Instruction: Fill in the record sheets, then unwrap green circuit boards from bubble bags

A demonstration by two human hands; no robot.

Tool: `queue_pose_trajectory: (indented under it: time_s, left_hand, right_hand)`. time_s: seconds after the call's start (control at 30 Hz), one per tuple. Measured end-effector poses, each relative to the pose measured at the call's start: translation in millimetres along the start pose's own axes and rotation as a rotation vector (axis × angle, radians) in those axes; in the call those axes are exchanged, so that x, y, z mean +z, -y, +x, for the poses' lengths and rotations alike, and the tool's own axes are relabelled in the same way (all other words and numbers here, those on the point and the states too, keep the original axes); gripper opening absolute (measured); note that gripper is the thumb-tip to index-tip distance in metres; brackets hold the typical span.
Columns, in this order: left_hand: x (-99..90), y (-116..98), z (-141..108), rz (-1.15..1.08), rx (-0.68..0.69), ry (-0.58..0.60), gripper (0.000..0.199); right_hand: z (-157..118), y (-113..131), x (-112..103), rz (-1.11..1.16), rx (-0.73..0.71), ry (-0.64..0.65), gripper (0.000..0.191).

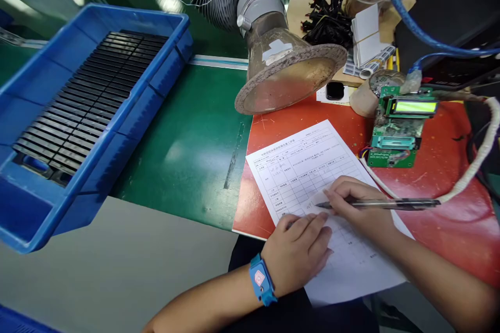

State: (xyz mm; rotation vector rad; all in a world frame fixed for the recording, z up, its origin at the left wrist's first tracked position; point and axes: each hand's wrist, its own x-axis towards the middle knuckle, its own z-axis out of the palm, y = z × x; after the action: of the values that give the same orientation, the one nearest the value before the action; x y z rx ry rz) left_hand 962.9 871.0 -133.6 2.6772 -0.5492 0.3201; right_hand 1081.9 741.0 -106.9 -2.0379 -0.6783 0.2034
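Observation:
A printed form (pixel 289 158) lies on the red mat (pixel 258 187) at the table's front edge, its lower part hanging past the edge. My right hand (pixel 353 208) is closed around a dark pen (pixel 394 203), whose tip meets a small white slip (pixel 314 202) on the form. Some handwriting shows on the slip, beside the tip. Resting over the slip's lower edge and the form is my left hand (pixel 300 250), its fingers slightly apart and bent. A blue strap circles my left wrist.
A blue bin (pixel 144 109) with a black slatted rack (pixel 94 99) stands at the left. A fume extractor hood (pixel 289 73) hangs above the form. A green circuit board (pixel 396 135) with a lit display, a white cable and black wires (pixel 328 21) are at the right.

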Motion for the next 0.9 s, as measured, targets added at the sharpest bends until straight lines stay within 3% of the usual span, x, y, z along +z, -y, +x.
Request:
queue_pose_trajectory:
  time_s: [0.6, 0.8, 0.9]
  left_hand:
    - [-1.0, 0.3, -1.1, 0.04, 0.008, 0.031, 0.039]
    - [0.0, 0.4, -0.7, 0.041, 0.001, 0.021, 0.039]
    - [0.1, 0.3, -1.1, 0.047, 0.012, 0.037, 0.039]
  right_hand:
    - [-2.7, -0.8, 2.5, -0.003, 0.009, -0.11, 0.03]
    - [-2.8, -3.1, -3.8, 0.034, 0.077, -0.157, 0.034]
    - [-2.8, -4.1, -3.8, 0.007, 0.072, -0.112, 0.033]
